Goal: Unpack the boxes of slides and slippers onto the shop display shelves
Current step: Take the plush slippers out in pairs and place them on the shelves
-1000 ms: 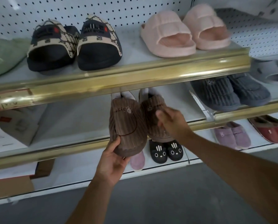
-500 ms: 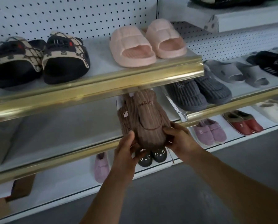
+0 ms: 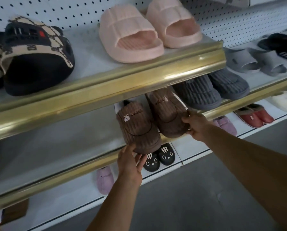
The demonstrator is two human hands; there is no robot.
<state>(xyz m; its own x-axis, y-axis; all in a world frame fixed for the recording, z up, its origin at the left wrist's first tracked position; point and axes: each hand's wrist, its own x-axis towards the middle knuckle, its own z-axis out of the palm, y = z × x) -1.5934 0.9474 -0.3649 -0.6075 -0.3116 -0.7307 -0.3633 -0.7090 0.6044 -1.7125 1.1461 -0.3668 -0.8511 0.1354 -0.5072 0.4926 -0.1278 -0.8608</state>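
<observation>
Half a second before, the two brown corduroy slippers had been stacked together between both hands; now they lay side by side, toes outward, on the middle shelf [image 3: 59, 147]. The left hand [image 3: 128, 161] cupped the toe of the left brown slipper [image 3: 137, 129], thumb on top and fingers curled beneath, where it overhung the shelf's gold edge strip. The right hand [image 3: 195, 126] gripped the toe and outer side of the right brown slipper [image 3: 167, 115]. Beyond the right hand sat a grey knitted pair [image 3: 211, 90]. Above both hands, the upper shelf's gold rail [image 3: 122, 85] hid the slippers' heels and carried pink slides [image 3: 131, 35] and black patterned slides [image 3: 34, 57]. Below the left hand, black slippers with animal faces [image 3: 159, 157] and a lilac slipper [image 3: 104, 180] rested on the bottom shelf.
</observation>
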